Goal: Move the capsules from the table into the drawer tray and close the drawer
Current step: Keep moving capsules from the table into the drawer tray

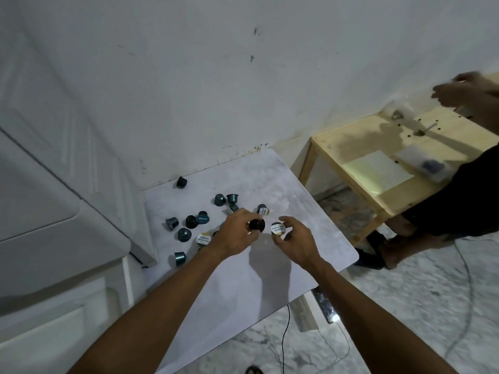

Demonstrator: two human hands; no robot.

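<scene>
Head view: left hand [237,233] and right hand [294,241], each gripping capsule.

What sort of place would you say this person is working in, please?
Probably a room in a home, not a lab or shop. A small pale table scattered with coffee capsules stands against a scuffed white wall, with marbled floor tiles and a bare wooden side table alongside.

L hand [237,233] pinches a dark capsule [256,224] above the grey table [310,211]; R hand [294,240] grips a white-labelled capsule [278,228] just beside it. Approx a dozen other capsules [184,234] lie scattered on the table's left side, one [181,182] apart near the wall. Another person's hands [464,90] are over a wooden table [348,141] at right.
</scene>
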